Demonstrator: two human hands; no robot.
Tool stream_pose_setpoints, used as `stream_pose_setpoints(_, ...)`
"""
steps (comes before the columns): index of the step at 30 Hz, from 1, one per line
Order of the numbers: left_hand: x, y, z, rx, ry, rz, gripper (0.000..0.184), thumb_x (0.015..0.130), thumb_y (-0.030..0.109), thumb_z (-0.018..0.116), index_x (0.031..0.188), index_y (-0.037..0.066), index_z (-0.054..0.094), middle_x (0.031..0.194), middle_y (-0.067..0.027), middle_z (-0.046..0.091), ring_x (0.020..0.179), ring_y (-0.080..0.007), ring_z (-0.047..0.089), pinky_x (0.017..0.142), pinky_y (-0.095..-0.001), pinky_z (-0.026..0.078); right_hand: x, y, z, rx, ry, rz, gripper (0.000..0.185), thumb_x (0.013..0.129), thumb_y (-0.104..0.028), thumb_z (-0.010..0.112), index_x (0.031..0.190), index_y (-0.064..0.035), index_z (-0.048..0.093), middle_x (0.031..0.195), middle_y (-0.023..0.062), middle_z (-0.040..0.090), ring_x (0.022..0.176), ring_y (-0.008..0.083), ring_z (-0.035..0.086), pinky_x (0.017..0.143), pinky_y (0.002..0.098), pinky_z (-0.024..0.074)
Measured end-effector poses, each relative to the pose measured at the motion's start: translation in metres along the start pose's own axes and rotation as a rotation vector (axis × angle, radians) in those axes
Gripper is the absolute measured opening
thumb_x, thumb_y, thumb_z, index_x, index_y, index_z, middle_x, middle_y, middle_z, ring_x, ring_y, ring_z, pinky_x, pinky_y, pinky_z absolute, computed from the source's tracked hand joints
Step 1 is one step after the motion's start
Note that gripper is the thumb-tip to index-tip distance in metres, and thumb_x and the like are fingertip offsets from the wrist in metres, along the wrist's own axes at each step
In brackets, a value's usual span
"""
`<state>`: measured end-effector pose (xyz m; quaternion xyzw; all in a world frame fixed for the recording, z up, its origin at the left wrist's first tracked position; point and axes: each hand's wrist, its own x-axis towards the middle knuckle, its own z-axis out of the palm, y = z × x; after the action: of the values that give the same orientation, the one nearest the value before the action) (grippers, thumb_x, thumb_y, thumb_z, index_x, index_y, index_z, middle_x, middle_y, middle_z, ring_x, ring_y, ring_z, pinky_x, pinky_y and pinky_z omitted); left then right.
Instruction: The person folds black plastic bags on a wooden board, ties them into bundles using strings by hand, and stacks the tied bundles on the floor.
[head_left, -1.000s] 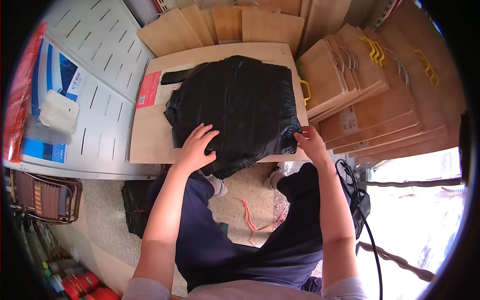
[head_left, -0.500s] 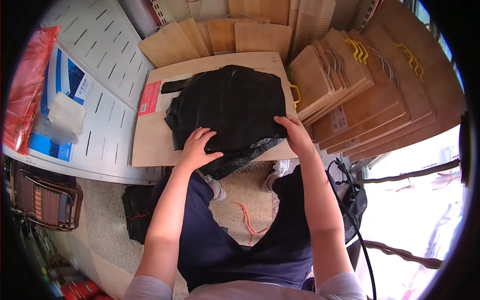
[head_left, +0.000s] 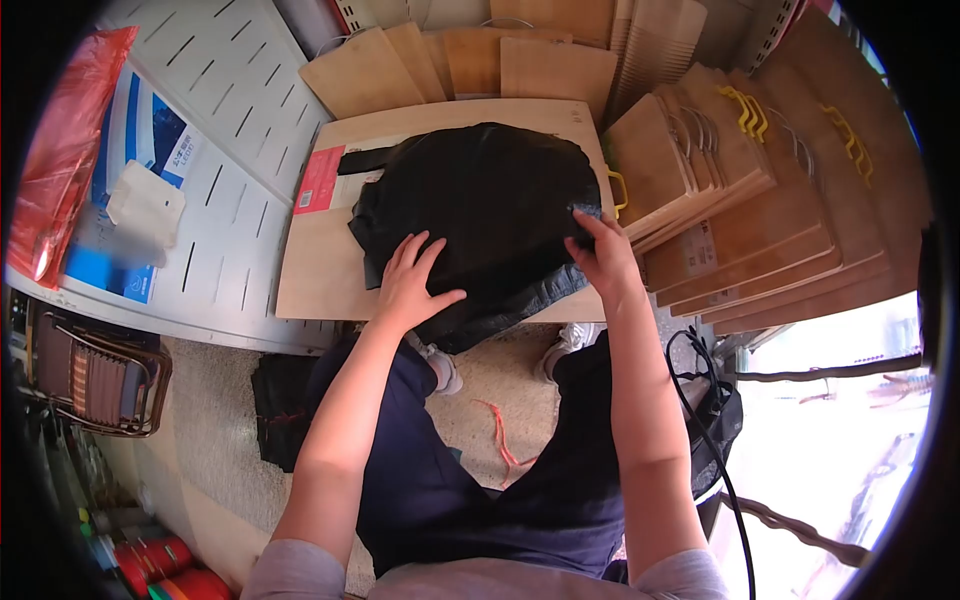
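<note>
A stack of black plastic bags (head_left: 485, 200) lies spread over a pale wooden board (head_left: 315, 285) in front of my knees. My left hand (head_left: 408, 288) is open on the near left part of the plastic, its fingers spread and the thumb pointing right. At the right edge, my right hand (head_left: 608, 258) pinches a bit of the plastic between thumb and forefinger; its other fingers are hidden. The near edge of the plastic hangs wrinkled over the board's front. A black strip sticks out at the far left, over a pink and white label (head_left: 319, 180).
Wooden cutting boards (head_left: 740, 200) with yellow and metal handles stand at the right, and more boards (head_left: 558, 78) lean behind. A white slotted shelf (head_left: 225, 200) holds blue and red packages at the left. Orange string (head_left: 503, 440) lies on the floor between my feet.
The view has shifted slightly, so the scene sits further right. My right forefinger and thumb have moved apart, with a small turned-up piece of plastic edge between them. The left hand stays spread on the plastic.
</note>
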<state>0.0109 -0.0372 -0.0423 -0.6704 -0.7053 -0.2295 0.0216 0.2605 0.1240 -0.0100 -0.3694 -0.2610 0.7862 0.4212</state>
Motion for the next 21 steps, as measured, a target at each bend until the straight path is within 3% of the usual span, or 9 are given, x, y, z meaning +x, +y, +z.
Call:
stream_pose_setpoints(2, 0.002, -0.006, 0.003, 0.032, 0.050, -0.019, 0.064, 0.071, 0.029, 0.077, 0.128, 0.009, 0.054, 0.135, -0.0108, 0.049, 0.125, -0.0326, 0.046, 0.103, -0.0428, 0.039, 0.010, 0.000, 0.002, 0.057, -0.045, -0.027, 0.020, 0.086, -0.007, 0.064, 0.105, -0.0090, 0.057, 0.101, 0.0042, 0.063, 0.094, 0.0170, 0.059, 0.079, 0.0345, 0.0475)
stream_pose_setpoints(4, 0.005, -0.020, 0.007, 0.081, 0.024, -0.106, 0.059, 0.068, 0.007, 0.072, 0.125, 0.009, 0.055, 0.130, -0.0105, 0.053, 0.120, -0.0324, 0.050, 0.100, -0.0426, 0.042, 0.009, -0.004, 0.010, 0.098, -0.066, -0.071, 0.017, 0.087, -0.006, 0.063, 0.103, -0.0100, 0.057, 0.100, 0.0042, 0.063, 0.094, 0.0166, 0.059, 0.078, 0.0347, 0.0476)
stream_pose_setpoints(5, 0.006, -0.029, 0.008, 0.085, 0.022, -0.107, 0.059, 0.068, 0.007, 0.072, 0.125, 0.009, 0.055, 0.130, -0.0105, 0.053, 0.120, -0.0324, 0.050, 0.100, -0.0426, 0.042, 0.007, -0.005, 0.012, 0.101, -0.067, -0.068, 0.017, 0.087, -0.006, 0.063, 0.103, -0.0100, 0.057, 0.100, 0.0042, 0.063, 0.094, 0.0166, 0.059, 0.078, 0.0347, 0.0476)
stream_pose_setpoints(8, 0.012, -0.039, -0.007, -0.003, 0.225, -0.143, 0.059, 0.065, -0.010, 0.061, 0.121, 0.008, 0.058, 0.118, -0.0124, 0.061, 0.111, -0.0333, 0.056, 0.095, -0.0408, 0.046, 0.001, -0.010, 0.022, 0.074, -0.092, -0.126, 0.021, 0.087, -0.007, 0.063, 0.106, -0.0091, 0.056, 0.101, 0.0034, 0.063, 0.093, 0.0162, 0.059, 0.077, 0.0338, 0.0472)
stream_pose_setpoints(10, 0.009, -0.045, -0.023, 0.066, 0.269, -0.104, 0.059, 0.065, -0.010, 0.060, 0.122, 0.008, 0.058, 0.118, -0.0123, 0.062, 0.112, -0.0333, 0.057, 0.095, -0.0411, 0.046, -0.012, -0.016, 0.032, -0.164, 0.029, -0.061, 0.027, 0.086, -0.009, 0.063, 0.111, -0.0074, 0.054, 0.104, 0.0026, 0.063, 0.093, 0.0159, 0.060, 0.077, 0.0328, 0.0467)
stream_pose_setpoints(13, -0.006, -0.043, -0.056, 0.194, 0.303, -0.044, 0.056, 0.068, -0.009, 0.058, 0.122, 0.006, 0.058, 0.117, -0.0129, 0.063, 0.112, -0.0329, 0.058, 0.093, -0.0415, 0.048, -0.018, -0.014, 0.030, -0.401, -0.054, -0.005, 0.040, 0.084, -0.011, 0.064, 0.121, -0.0060, 0.050, 0.109, 0.0023, 0.062, 0.095, 0.0168, 0.060, 0.076, 0.0325, 0.0462)
stream_pose_setpoints(15, -0.024, -0.028, -0.078, 0.321, 0.140, -0.060, 0.050, 0.072, -0.005, 0.056, 0.121, 0.005, 0.058, 0.116, -0.0138, 0.063, 0.110, -0.0322, 0.059, 0.092, -0.0409, 0.048, 0.009, 0.002, 0.002, -0.471, -0.119, -0.010, 0.049, 0.082, -0.012, 0.065, 0.128, -0.0053, 0.048, 0.113, 0.0059, 0.060, 0.097, 0.0175, 0.059, 0.076, 0.0341, 0.0472)
stream_pose_setpoints(18, -0.058, 0.001, -0.089, 0.392, -0.009, -0.007, 0.046, 0.075, -0.001, 0.053, 0.120, 0.005, 0.058, 0.110, -0.0166, 0.064, 0.102, -0.0315, 0.062, 0.085, -0.0401, 0.050, 0.025, 0.008, -0.011, -0.866, -0.201, -0.185, 0.058, 0.080, -0.013, 0.067, 0.133, -0.0043, 0.045, 0.116, 0.0099, 0.058, 0.098, 0.0179, 0.059, 0.076, 0.0347, 0.0492)
stream_pose_setpoints(21, -0.078, 0.029, -0.079, 0.366, -0.104, 0.010, 0.041, 0.075, 0.001, 0.054, 0.116, 0.002, 0.058, 0.103, -0.0165, 0.066, 0.091, -0.0295, 0.066, 0.076, -0.0381, 0.053, 0.018, -0.008, 0.006, -0.892, -0.097, -0.015, 0.056, 0.079, -0.014, 0.068, 0.129, -0.0021, 0.047, 0.117, 0.0127, 0.057, 0.099, 0.0198, 0.058, 0.076, 0.0351, 0.0515)
